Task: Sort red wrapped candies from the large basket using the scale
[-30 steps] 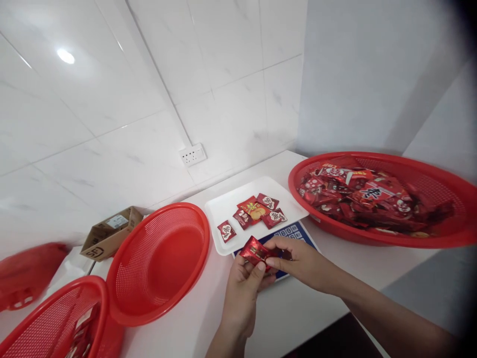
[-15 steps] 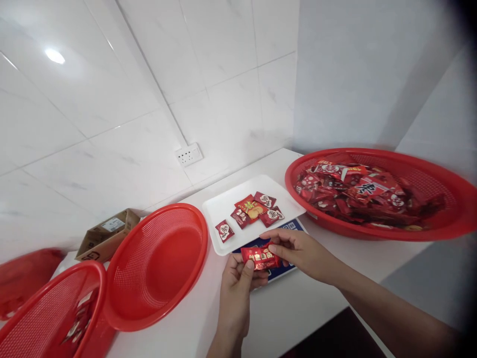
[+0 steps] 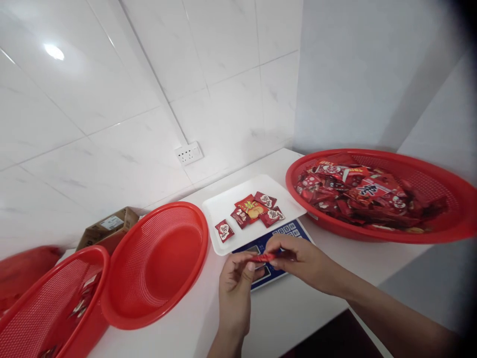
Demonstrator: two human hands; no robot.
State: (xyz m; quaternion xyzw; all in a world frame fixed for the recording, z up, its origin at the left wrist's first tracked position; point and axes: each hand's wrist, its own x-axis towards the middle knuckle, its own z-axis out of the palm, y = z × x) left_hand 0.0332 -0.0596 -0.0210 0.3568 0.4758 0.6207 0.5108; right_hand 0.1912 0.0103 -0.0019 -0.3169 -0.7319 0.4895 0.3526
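Between my two hands is a small red wrapped snack packet (image 3: 263, 257), turned edge-on to me. My left hand (image 3: 235, 291) pinches its left end, and my right hand (image 3: 303, 258) grips the right end between thumb and fingers. Both hands are over a blue-faced weighing scale (image 3: 285, 232) with a keypad, which they partly cover. On top of the scale rests a white tray (image 3: 219, 201). It carries several dark red packets (image 3: 225, 230) and an orange-red packet (image 3: 250, 205) with a picture of round biscuits.
To the right stands a large red basket (image 3: 450, 199) heaped with red packets. Left of the tray is a red perforated basket (image 3: 158, 268), and another red basket (image 3: 48, 303) holds some packets. Behind them sit a cardboard box (image 3: 108, 226) and a red bag (image 3: 28, 271). A socket (image 3: 189, 153) is on the wall.
The packet has been tilted from showing its printed face to lying edge-on. My right hand has shifted slightly right and down, and more of the scale's keypad shows.
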